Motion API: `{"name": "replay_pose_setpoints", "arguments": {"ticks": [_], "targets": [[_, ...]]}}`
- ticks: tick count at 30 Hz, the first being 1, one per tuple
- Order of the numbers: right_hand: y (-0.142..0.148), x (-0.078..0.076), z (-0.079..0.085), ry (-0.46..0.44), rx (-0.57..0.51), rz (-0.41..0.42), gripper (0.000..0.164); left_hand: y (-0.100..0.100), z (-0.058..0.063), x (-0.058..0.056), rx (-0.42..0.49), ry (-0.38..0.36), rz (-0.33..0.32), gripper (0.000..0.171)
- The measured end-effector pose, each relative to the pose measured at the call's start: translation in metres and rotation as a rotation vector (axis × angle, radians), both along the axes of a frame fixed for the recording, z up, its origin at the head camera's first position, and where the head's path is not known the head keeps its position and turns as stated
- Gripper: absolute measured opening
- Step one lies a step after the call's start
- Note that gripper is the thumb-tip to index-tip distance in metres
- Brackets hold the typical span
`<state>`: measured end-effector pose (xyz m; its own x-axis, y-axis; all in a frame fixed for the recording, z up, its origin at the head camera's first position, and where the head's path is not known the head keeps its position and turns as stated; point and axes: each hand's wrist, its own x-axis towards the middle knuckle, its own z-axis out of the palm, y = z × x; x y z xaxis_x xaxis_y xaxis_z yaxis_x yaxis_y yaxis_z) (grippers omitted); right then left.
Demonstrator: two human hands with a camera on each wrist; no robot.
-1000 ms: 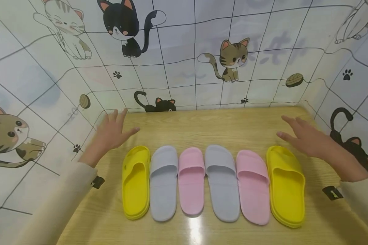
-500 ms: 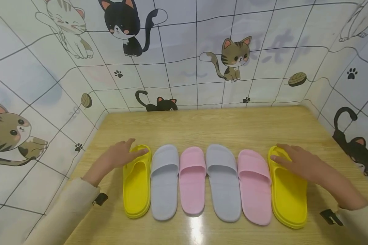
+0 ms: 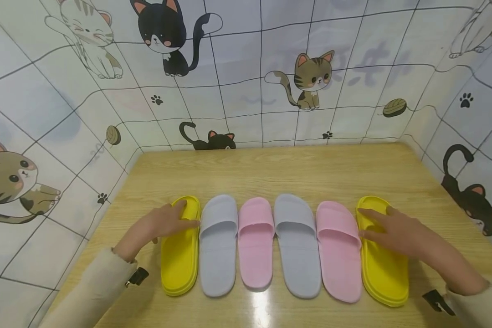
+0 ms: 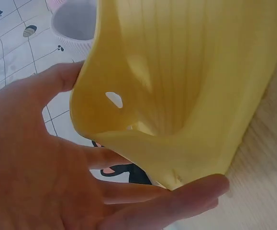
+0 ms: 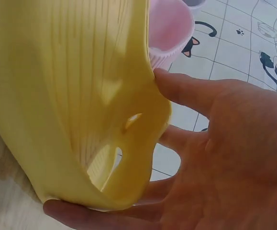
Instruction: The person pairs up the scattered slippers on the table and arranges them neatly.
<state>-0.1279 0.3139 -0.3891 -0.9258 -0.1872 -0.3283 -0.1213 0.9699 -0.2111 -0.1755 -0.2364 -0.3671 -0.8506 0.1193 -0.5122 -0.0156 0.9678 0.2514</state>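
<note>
A row of slide slippers lies on the wooden table. At its left end my left hand (image 3: 164, 225) grips the left yellow slipper (image 3: 179, 269) across the strap. In the left wrist view the thumb touches one side of the strap and the outer fingers reach round the other. My right hand (image 3: 403, 232) holds the right yellow slipper (image 3: 387, 278) the same way at the right end. Its strap (image 5: 150, 124), pierced with holes, sits between thumb and fingers in the right wrist view. Both hands partly hide the straps in the head view.
Between the yellow slippers lie two grey slippers, the left one (image 3: 218, 259) and the right one (image 3: 299, 264), and two pink slippers, the left one (image 3: 256, 259) and the right one (image 3: 340, 269). A cat-patterned tiled wall covering (image 3: 242, 95) borders the wooden table (image 3: 270, 168).
Both hands have come down and back from above the table's far part onto the yellow slippers' straps, and now hold them. The slippers stay nearly where they were.
</note>
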Motion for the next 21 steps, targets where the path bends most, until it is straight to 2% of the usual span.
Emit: {"name": "replay_pose_setpoints", "arguments": {"ticks": [5, 8, 15, 21], "targets": [[0.001, -0.001, -0.002, 0.017, -0.019, -0.003, 0.088, 0.001, 0.003, 0.002, 0.0, -0.054, -0.008, 0.117], [0.003, -0.005, -0.003, 0.028, -0.034, 0.009, 0.086, 0.001, 0.004, 0.003, 0.014, -0.077, -0.008, 0.119], [0.01, -0.024, -0.004, 0.023, -0.09, 0.042, 0.08, 0.001, 0.002, 0.003, 0.041, -0.087, -0.005, 0.119], [0.021, -0.044, -0.003, 0.058, -0.139, 0.075, 0.078, 0.001, -0.001, 0.003, 0.041, -0.089, 0.006, 0.119]]}}
